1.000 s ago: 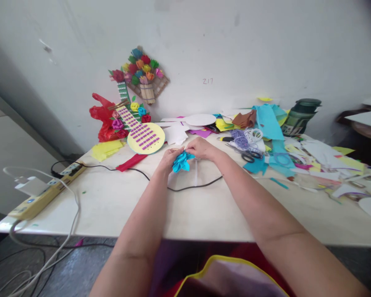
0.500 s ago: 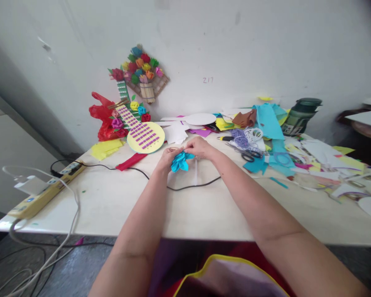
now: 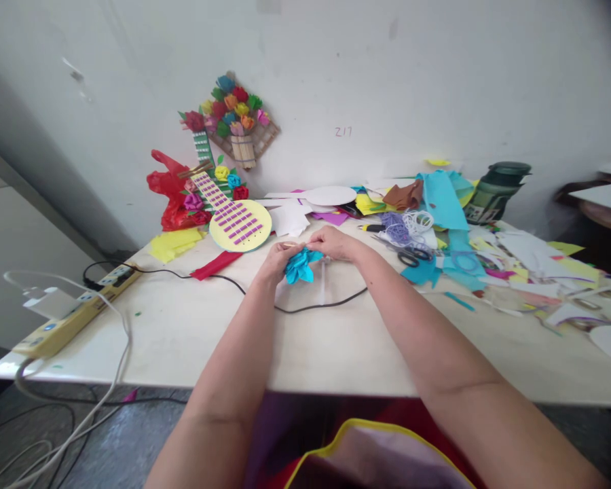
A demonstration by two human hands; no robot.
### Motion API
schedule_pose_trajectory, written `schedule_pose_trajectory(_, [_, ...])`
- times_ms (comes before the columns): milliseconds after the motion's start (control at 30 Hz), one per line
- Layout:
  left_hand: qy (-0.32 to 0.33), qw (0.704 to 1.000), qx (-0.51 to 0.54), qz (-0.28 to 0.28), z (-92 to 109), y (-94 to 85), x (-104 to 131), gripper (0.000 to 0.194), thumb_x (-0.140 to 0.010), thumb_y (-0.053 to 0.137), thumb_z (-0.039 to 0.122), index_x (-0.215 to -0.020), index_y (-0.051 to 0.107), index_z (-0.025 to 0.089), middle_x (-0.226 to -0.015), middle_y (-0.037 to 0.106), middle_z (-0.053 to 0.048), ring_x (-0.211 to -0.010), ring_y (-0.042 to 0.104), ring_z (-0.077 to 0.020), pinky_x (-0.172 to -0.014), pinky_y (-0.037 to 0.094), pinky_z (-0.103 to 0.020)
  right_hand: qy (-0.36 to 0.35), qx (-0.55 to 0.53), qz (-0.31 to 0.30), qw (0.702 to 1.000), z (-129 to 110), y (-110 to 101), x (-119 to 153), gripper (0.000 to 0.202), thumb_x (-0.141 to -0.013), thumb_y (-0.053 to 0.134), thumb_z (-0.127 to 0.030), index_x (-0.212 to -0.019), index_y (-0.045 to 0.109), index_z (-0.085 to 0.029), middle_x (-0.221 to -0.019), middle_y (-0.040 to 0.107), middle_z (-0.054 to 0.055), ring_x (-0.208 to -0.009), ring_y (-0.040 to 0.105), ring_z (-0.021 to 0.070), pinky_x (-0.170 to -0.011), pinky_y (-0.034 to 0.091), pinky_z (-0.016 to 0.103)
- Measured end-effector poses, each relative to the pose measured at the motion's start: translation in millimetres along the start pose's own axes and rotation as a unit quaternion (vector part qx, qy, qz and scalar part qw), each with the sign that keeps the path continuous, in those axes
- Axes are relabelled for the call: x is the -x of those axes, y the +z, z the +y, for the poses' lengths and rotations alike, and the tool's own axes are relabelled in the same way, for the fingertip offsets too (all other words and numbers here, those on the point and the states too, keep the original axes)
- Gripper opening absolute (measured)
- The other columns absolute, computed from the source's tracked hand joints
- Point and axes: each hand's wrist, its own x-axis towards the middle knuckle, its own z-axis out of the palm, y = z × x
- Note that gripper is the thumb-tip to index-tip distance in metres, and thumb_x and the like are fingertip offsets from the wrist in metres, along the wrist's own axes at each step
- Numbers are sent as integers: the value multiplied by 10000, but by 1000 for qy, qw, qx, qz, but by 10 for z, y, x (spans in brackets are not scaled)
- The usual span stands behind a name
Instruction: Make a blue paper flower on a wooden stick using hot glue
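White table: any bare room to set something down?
Bare: between left forearm and right forearm, from black cable to front edge of table; also left forearm across to white cable, bar one green speck. Crowded: right side with paper scraps; back with yarn, scissors, bottle.

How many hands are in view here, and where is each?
2: the left hand grips the blue paper flower from its left; the right hand pinches at its far edge. No other hand shows.
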Motion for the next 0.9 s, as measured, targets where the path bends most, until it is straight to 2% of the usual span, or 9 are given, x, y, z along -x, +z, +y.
schedule_pose_trajectory(100, [-6,1000,-7,-5,27,14,16,420,-520,831,442,-523,541,137,-446,401,58,-401,319,-39,-402,220,-212,2,15,-11,1000,-3,-27,8,188,-760,516,-223,-643,609,-109,-530,446,-36,-545,389,82,-557,289,229])
schedule_pose_trajectory(267, [-16,999,-29,-18,69,14,51,454,-558,811,457,-487,481,153,-429,349,66,-386,278,-35,-394,168,-224,-36,93,-22,995,-7,-60,-22,199,-795,539,-193,-668,653,-91,-570,504,-12,-578,428,93,-585,317,230])
schedule_pose_trajectory(467, [-26,999,-40,-16,45,-16,38,467,-583,796,474,-486,465,160,-436,346,61,-386,283,-40,-399,164,-229,-80,201,-9,976,22,-50,-68,191,-834,549,-175,-798,719,-98,-858,664,92,-772,556,144,-696,380,239])
schedule_pose_trajectory(600, [-29,999,-31,-10,30,-17,26,440,-582,795,468,-499,495,155,-462,414,39,-414,366,-59,-421,236,-228,-83,221,22,972,-2,-45,-40,187,-847,549,-180,-859,732,-140,-1046,673,99,-896,589,172,-733,395,252])
schedule_pose_trajectory(900, [-32,999,1,0,41,-13,31,410,-562,808,413,-498,499,151,-459,418,46,-410,368,-57,-420,247,-228,-59,231,44,970,-85,-33,5,180,-848,553,-198,-881,726,-162,-1139,655,81,-947,599,182,-739,401,270])
